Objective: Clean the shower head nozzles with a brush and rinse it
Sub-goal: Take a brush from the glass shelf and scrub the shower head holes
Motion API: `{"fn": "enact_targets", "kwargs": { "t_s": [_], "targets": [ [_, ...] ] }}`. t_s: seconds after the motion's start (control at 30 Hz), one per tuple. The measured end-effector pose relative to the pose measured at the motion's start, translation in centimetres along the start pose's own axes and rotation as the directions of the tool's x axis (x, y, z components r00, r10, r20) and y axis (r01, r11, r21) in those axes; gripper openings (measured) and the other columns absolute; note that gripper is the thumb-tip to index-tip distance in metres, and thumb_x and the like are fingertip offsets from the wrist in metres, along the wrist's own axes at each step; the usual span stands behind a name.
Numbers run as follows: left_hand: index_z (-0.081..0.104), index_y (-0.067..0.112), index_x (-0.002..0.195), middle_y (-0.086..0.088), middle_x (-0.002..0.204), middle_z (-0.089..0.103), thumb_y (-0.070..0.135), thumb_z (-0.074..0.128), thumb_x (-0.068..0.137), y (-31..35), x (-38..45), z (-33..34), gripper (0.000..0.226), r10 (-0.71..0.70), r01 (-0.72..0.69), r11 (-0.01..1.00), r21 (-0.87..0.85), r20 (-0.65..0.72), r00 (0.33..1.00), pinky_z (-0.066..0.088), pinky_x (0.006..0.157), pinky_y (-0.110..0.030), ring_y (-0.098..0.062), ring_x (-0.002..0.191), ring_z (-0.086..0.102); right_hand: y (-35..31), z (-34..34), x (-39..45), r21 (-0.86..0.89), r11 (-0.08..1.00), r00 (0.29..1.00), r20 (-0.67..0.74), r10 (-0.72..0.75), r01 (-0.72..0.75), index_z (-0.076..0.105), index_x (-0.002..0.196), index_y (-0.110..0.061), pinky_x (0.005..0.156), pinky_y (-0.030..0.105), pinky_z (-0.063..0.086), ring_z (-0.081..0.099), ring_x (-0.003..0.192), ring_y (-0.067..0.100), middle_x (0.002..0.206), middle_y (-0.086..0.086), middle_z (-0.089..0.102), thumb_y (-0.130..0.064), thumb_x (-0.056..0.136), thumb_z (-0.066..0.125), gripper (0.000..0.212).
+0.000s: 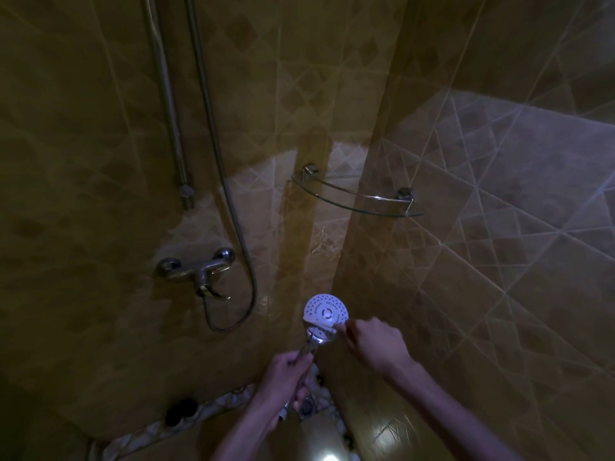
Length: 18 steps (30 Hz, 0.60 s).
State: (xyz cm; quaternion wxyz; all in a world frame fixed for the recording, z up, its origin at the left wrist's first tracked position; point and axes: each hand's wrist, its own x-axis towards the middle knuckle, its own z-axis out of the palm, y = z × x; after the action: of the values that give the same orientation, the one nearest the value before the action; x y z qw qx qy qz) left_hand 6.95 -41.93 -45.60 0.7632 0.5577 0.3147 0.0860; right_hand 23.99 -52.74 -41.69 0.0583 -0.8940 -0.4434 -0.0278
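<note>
Left hand clenched low in a tight grip; right hand fisted above.

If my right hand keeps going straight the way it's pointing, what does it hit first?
The right hand points up-left; its brush already lies across the shower head, so that face comes first. Depth is hard to judge in this dim view.

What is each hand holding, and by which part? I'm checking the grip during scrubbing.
The left hand grips the shower head by its handle. The right hand holds a brush by its handle end, across the face.
</note>
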Motion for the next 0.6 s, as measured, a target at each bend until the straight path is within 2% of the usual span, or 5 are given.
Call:
{"fn": "enact_targets", "kwargs": {
  "t_s": [0.1, 0.2, 0.43, 0.53, 0.6],
  "targets": [
    [0.057, 0.009, 0.079, -0.004, 0.054, 0.049, 0.023, 0.056, 0.096, 0.0, -0.2, 0.1, 0.022, -0.015, 0.015, 1.000, 0.012, 0.011, 1.000, 0.030, 0.032, -0.017, -0.011, 0.034, 0.040, 1.0, -2.0, 2.4, 0.087, 0.988, 0.990, 0.074, 0.121, -0.127, 0.062, 0.083, -0.013, 0.066, 0.035, 0.048, 0.068, 0.084, 0.031, 0.085, 0.013, 0.068, -0.054, 0.097, 0.033, 0.052],
    [0.058, 0.010, 0.081, -0.004, 0.054, 0.049, 0.024, 0.057, 0.096, 0.1, -0.2, 0.2, 0.020, -0.017, 0.017, 1.000, 0.008, 0.017, 1.000, 0.030, 0.031, -0.017, -0.012, 0.035, 0.040, 1.4, -3.2, 3.1, 0.217, 0.959, 0.983, 0.064, 0.170, -0.180, 0.059, 0.075, -0.013, 0.070, 0.036, 0.050, 0.067, 0.082, 0.032, 0.082, 0.014, 0.068, -0.057, 0.096, 0.032, 0.056],
    [0.054, 0.005, 0.085, -0.008, 0.054, 0.046, 0.018, 0.052, 0.097, -0.9, -0.9, 0.0, 0.018, -0.015, 0.016, 0.999, 0.037, -0.039, 0.999, 0.027, 0.031, -0.015, -0.013, 0.033, 0.038, -0.9, 0.1, -0.1, -0.004, 1.000, 0.996, 0.094, 0.004, -0.004, 0.063, 0.097, -0.023, 0.066, 0.035, 0.046, 0.068, 0.089, 0.028, 0.091, 0.009, 0.070, -0.063, 0.094, 0.023, 0.057],
    [0.053, 0.005, 0.085, -0.007, 0.054, 0.045, 0.016, 0.052, 0.097, -1.0, -1.2, 0.2, 0.016, -0.021, 0.022, 0.999, 0.045, -0.020, 1.000, 0.026, 0.030, -0.015, -0.012, 0.032, 0.038, 0.3, -1.5, 1.7, -0.019, 0.991, 0.983, 0.126, 0.134, -0.133, 0.065, 0.097, -0.017, 0.080, 0.039, 0.051, 0.066, 0.097, 0.033, 0.101, 0.014, 0.069, -0.050, 0.098, 0.032, 0.047],
    [0.053, 0.006, 0.084, -0.006, 0.052, 0.047, 0.016, 0.052, 0.097, -1.0, -1.2, 0.5, 0.017, -0.018, 0.019, 0.998, 0.055, -0.010, 1.000, 0.026, 0.030, -0.014, -0.012, 0.032, 0.038, 1.0, -2.4, 2.4, 0.064, 0.978, 0.977, 0.093, 0.193, -0.199, 0.065, 0.091, -0.014, 0.081, 0.039, 0.052, 0.066, 0.096, 0.034, 0.098, 0.015, 0.068, -0.054, 0.096, 0.034, 0.051]
  ]
}}
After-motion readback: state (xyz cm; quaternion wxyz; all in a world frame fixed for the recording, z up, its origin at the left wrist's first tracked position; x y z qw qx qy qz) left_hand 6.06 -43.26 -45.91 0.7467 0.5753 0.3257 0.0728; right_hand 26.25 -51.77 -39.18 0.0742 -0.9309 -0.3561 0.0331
